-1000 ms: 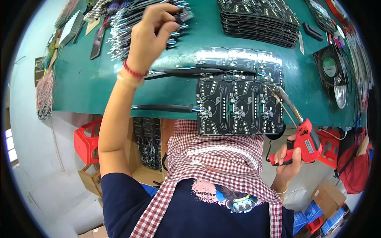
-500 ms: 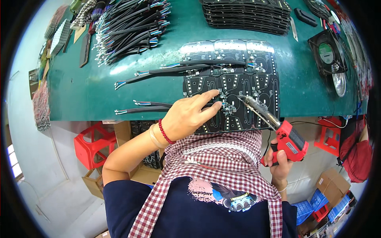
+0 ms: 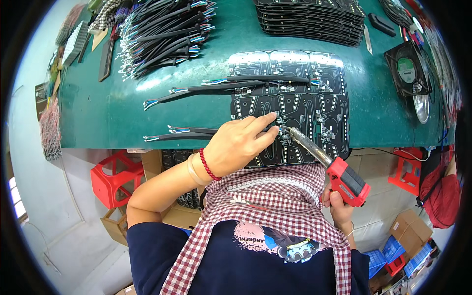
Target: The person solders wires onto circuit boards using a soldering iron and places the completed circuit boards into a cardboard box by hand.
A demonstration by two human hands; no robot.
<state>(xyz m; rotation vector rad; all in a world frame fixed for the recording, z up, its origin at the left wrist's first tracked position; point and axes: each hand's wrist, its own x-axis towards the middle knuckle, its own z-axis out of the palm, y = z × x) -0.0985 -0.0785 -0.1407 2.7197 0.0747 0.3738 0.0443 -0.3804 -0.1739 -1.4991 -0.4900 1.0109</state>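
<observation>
wall (image 3: 37, 118): pale | window (image 3: 16, 197): bright, far left | table (image 3: 108, 115): green, glossy | stool (image 3: 102, 180): red | floor (image 3: 368, 216): pale

On the table (image 3: 103, 115), the circuit boards (image 3: 336, 105) are lying at the near edge, the stack of boards (image 3: 309, 24) is standing behind them, and the pile of cables (image 3: 164, 37) is resting behind to the left. The fan (image 3: 407, 69) is standing on the right side. Over the circuit boards, the left hand (image 3: 238, 146) is reaching from the left, and the soldering iron (image 3: 347, 182) from the right.
</observation>
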